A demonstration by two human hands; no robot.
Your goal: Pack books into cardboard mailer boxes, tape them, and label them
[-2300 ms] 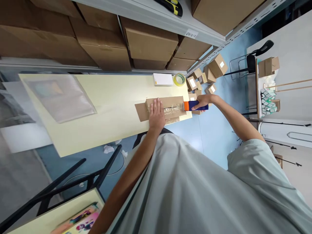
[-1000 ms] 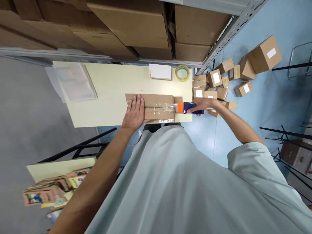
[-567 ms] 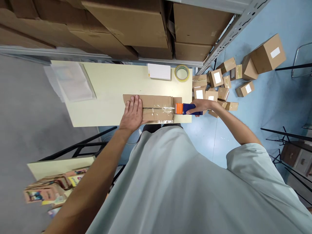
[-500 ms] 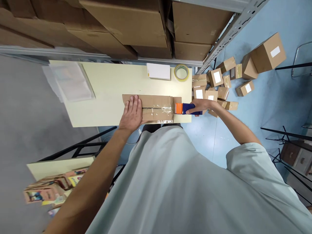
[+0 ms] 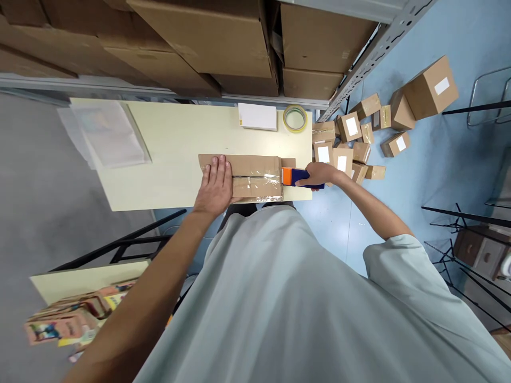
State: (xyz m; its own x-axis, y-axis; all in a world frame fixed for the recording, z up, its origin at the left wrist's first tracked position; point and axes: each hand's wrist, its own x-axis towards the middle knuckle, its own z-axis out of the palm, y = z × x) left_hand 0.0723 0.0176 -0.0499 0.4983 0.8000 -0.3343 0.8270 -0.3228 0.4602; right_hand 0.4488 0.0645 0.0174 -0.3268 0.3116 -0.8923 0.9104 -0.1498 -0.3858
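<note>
A long brown cardboard box (image 5: 257,166) lies on the pale table, clear tape over the right part of its top and a flap sticking out at its right end. My left hand (image 5: 215,183) rests flat on the box's left part, fingers stretched out. In my right hand (image 5: 317,174) is a slim dark blue and orange box (image 5: 297,176), gripped near its right end. Its orange end meets the cardboard box's right end; whether the tip is inside I cannot tell.
On the table (image 5: 171,138) are a white box (image 5: 257,117), a tape roll (image 5: 295,118) and plastic sleeves (image 5: 107,133). Shelving with large cartons (image 5: 223,37) stands behind. Several small cartons (image 5: 351,126) lie on the floor at right. A lower surface at left holds magazines (image 5: 75,319).
My right hand has moved left with the blue and orange box, bringing its orange end up to the cardboard box. My left hand stays on the cardboard box.
</note>
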